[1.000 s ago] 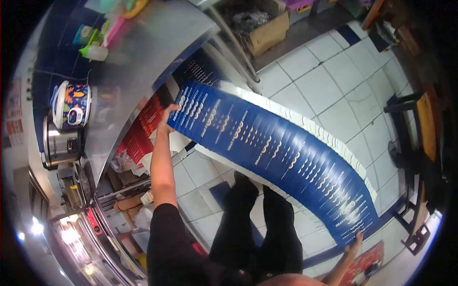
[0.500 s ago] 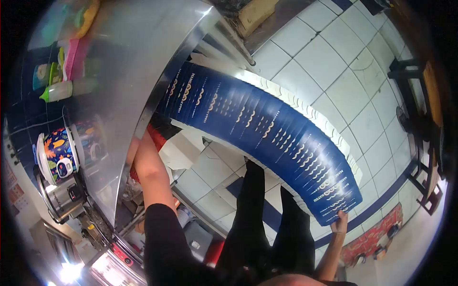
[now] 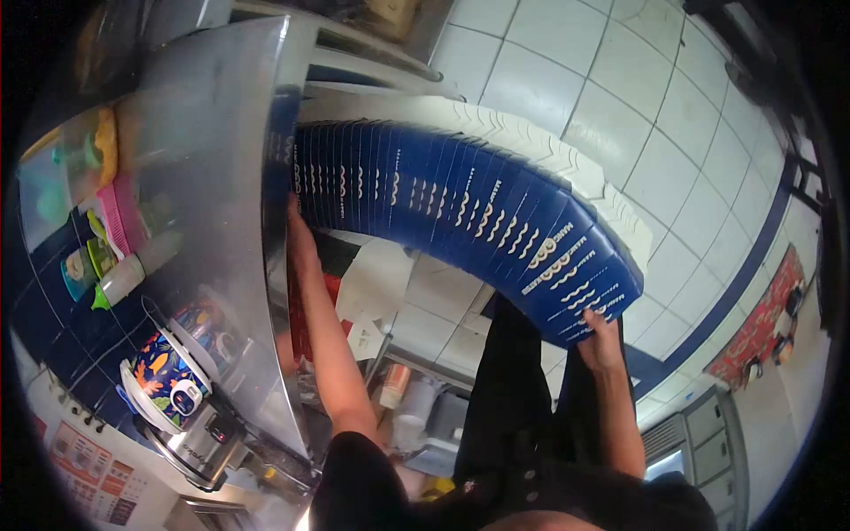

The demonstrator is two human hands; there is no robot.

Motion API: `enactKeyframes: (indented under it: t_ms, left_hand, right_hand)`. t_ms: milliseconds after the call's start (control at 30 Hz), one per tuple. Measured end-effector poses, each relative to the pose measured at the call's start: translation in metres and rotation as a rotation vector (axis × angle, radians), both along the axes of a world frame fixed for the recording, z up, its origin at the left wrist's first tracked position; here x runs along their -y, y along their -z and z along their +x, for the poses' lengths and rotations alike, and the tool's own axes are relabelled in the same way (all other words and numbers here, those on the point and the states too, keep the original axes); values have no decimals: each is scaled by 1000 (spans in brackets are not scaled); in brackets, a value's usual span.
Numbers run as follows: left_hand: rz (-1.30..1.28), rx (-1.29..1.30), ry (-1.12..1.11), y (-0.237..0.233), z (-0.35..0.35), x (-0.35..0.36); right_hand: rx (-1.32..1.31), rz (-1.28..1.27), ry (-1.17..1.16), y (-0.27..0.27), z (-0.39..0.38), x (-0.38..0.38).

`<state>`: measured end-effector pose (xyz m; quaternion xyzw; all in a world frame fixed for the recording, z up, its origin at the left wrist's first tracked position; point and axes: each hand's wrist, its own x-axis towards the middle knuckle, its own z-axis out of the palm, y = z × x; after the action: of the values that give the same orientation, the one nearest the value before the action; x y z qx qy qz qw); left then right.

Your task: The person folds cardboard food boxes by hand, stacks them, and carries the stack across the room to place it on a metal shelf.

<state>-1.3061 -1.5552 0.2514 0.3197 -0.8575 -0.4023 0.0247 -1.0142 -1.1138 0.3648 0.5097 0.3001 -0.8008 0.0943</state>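
Observation:
A long curved stack of nested blue paper food boxes (image 3: 443,195) with cream wavy print and white inner flaps stretches from under the steel table to my right side. My right hand (image 3: 600,341) grips its near end, thumb on the blue face. My left hand (image 3: 299,232) reaches beneath the table edge and meets the underside of the stack's far end. Its fingers are mostly hidden there. The far end of the stack disappears behind the steel table (image 3: 212,168).
Feeding bottles (image 3: 119,281), a pink basket (image 3: 119,212) and a colourfully patterned rice cooker (image 3: 164,380) stand on or beside the steel table. Under it are a loose piece of white card (image 3: 372,281) and a paper cup (image 3: 396,386). White floor tiles (image 3: 540,80) lie beyond the stack.
My view has turned. My right hand has brought the stack's near end closer to my body, and my left hand has moved up to the stack's far end.

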Motion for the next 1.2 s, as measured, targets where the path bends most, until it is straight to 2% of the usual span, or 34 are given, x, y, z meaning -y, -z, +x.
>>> enactKeyframes:
  t_ms: [67, 133, 167, 300, 367, 567, 667, 800, 867, 900, 967, 1000, 1067, 1100, 1200]
  left_hand:
    - [4, 65, 9, -22, -20, -37]
    - [-161, 9, 91, -35, -30, -52]
    - [-241, -22, 128, -37, -40, -55]
    - [-252, -52, 198, -49, -61, -53]
    - [-316, -61, 225, -46, -78, -39]
    - [-191, 13, 24, -59, -108, -25]
    - [-157, 31, 11, -34, -127, 18]
    - [59, -61, -2, -20, -145, 47]
    - [-53, -56, -46, -19, -146, 40]
    - [-233, -15, -98, -20, -149, 38]
    - [-458, 14, -43, -43, -154, 21]
    - [-501, -1, 63, -67, -158, -2]
    - [-458, 15, 148, -87, -168, -29]
    - [-377, 49, 127, -86, -173, -39]
    - [-401, 199, -57, -96, -180, -61]
  right_hand:
    - [50, 18, -12, 5, 12, -9]
    - [31, 19, -31, -2, 19, -26]
    - [40, -4, -57, -1, 24, -32]
    - [43, -15, -154, -1, 48, -46]
    - [-11, -70, -149, 1, 34, -31]
    - [-31, -142, -65, -7, -18, 33]
    - [-64, -114, -89, -17, -53, 50]
    - [-61, -75, -117, -25, -57, 55]
    - [-86, -35, -151, -31, -59, 52]
    - [-74, -34, -150, -32, -61, 51]
    - [-54, -39, -150, -34, -64, 51]
    - [-43, -28, -141, -36, -66, 52]
    - [-28, -14, -132, -38, -62, 54]
    - [-11, -16, -91, -39, -60, 56]
    - [16, -4, -82, -40, -56, 67]
